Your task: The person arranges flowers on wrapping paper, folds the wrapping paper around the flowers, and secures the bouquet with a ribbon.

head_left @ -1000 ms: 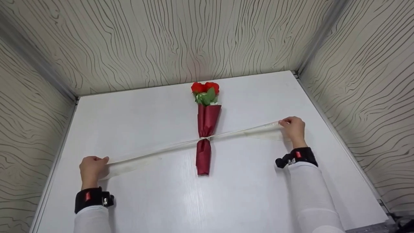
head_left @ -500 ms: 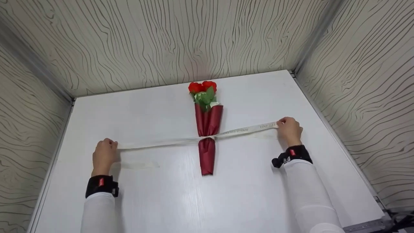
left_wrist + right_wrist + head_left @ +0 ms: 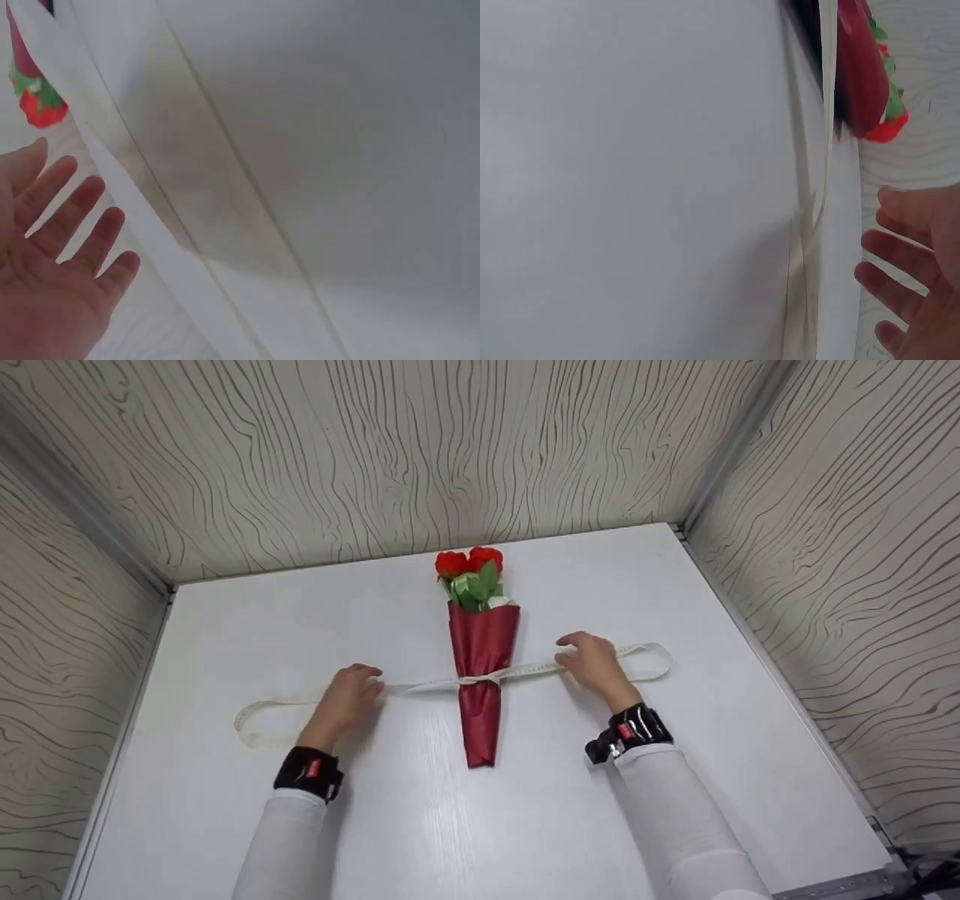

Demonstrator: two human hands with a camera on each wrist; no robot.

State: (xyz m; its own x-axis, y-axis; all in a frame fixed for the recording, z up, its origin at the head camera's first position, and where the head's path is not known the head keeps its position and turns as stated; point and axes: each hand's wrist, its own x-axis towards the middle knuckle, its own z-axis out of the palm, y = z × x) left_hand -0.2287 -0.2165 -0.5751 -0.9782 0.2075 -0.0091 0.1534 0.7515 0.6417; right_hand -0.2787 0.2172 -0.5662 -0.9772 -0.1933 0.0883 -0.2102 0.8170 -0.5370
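Observation:
A small bouquet [image 3: 486, 641] lies upright in the head view, with red roses [image 3: 485, 559] and green leaves above dark red wrapping paper. A cream ribbon [image 3: 529, 669] with printed lettering circles its narrow waist. Both ribbon ends run outward and loop back on the white table. My left hand [image 3: 349, 699] hovers over the left end; the left wrist view shows its fingers [image 3: 81, 202] spread, holding nothing. Over the right end is my right hand [image 3: 596, 664]. Its fingers [image 3: 892, 255] are loosely extended in the right wrist view and grip nothing.
The white table [image 3: 420, 840] has a wood-patterned panel [image 3: 450, 457] behind it and further panels on both sides. A grey metal strip [image 3: 840, 883] runs along the front right edge. Black bands [image 3: 309, 772] with cameras sit on both wrists.
Both hands have let go of the ribbon ends they were pulling taut and moved inward toward the bouquet. The ribbon ends now lie slack in loops, and the wrapping paper has spread wider above the tie.

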